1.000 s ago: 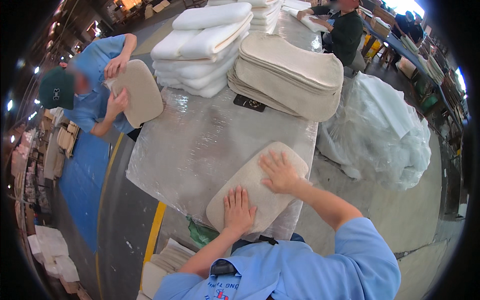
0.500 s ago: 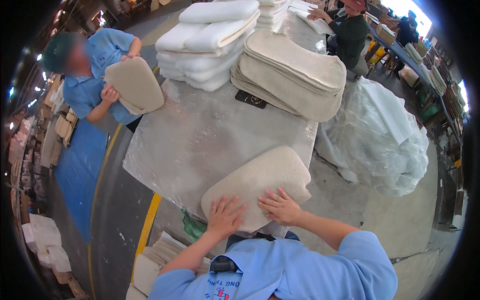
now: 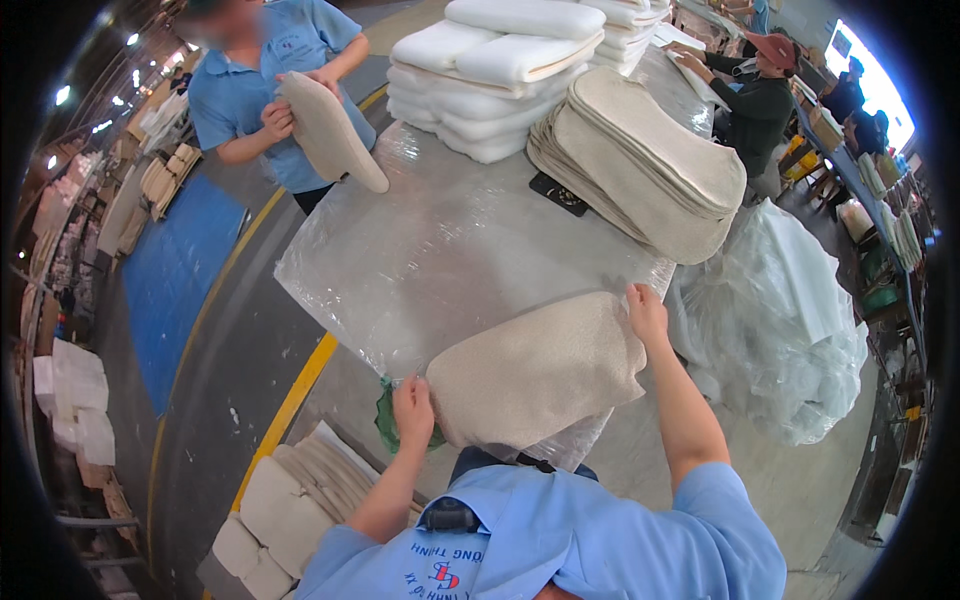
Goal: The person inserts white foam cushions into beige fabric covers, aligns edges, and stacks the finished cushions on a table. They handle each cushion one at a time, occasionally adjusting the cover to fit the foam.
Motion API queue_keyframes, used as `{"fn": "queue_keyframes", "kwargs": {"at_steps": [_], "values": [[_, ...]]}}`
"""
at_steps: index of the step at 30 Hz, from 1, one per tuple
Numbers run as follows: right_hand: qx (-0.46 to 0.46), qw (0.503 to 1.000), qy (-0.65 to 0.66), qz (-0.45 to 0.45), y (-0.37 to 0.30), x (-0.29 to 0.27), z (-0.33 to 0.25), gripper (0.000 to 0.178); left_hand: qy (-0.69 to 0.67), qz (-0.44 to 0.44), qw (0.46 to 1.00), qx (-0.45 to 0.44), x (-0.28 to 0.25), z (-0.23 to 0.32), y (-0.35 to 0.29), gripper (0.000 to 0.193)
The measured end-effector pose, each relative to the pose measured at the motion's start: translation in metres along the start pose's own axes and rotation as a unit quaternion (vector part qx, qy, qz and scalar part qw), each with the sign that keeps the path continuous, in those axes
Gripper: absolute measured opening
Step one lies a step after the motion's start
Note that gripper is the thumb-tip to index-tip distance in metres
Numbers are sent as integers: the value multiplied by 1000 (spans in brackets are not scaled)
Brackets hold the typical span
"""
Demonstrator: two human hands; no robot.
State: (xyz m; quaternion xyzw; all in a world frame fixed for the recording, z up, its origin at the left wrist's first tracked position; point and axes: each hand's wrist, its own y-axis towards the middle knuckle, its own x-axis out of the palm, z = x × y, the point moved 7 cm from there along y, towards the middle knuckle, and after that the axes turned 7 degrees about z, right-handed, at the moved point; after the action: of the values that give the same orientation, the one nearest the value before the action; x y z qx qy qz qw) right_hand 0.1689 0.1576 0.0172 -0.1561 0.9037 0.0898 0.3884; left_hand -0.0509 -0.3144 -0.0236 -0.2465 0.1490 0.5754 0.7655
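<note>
A beige fabric-covered cushion (image 3: 535, 370), rounded at the corners and notched at its right end, lies across the near edge of the plastic-covered table (image 3: 440, 260). At its left end my left hand (image 3: 412, 408) is closed, fingers curled on the edge. Against the far right corner my right hand (image 3: 648, 314) is also closed, pinching the rim. What the fingertips do on the underside is hidden. A stack of similar beige covers (image 3: 650, 165) sits farther back on the table, right of the white padding stack (image 3: 490, 90).
A co-worker (image 3: 270, 90) in blue at the far left holds another beige cushion (image 3: 330, 130). At the far right stands a person in a red cap (image 3: 765, 90). A clear plastic bag (image 3: 775, 320) bulges beside the table. Beige pads (image 3: 290, 510) are piled low at the left.
My hands have gone from lying flat on the cushion to gripping its two ends. The cushion has shifted slightly in view, as the whole view moved. The co-worker's cushion has turned more edge-on.
</note>
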Motion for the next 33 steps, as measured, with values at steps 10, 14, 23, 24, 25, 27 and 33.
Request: {"fn": "queue_keyframes", "kwargs": {"at_steps": [10,14,23,24,25,27,33], "values": [[130,909,395,-18,-71,-8,9,57,-285,44,954,-87,-37,37,-2,56],[118,882,456,16,-117,-14,13,57,-281,-8,959,-26,-43,35,-21,55],[208,821,529,-53,-148,16,84,45,-290,-47,953,75,-34,11,-46,42],[204,823,526,-63,-146,11,86,44,-285,-71,952,84,-34,10,-47,42],[204,824,523,-76,-147,9,86,43,-301,-74,951,12,-34,1,-48,41],[218,815,527,-104,-152,2,78,32,-330,-80,932,-129,-33,-13,-54,51],[188,917,196,-292,-148,-30,54,32,1,-272,955,-114,-39,-2,-62,68]]}}
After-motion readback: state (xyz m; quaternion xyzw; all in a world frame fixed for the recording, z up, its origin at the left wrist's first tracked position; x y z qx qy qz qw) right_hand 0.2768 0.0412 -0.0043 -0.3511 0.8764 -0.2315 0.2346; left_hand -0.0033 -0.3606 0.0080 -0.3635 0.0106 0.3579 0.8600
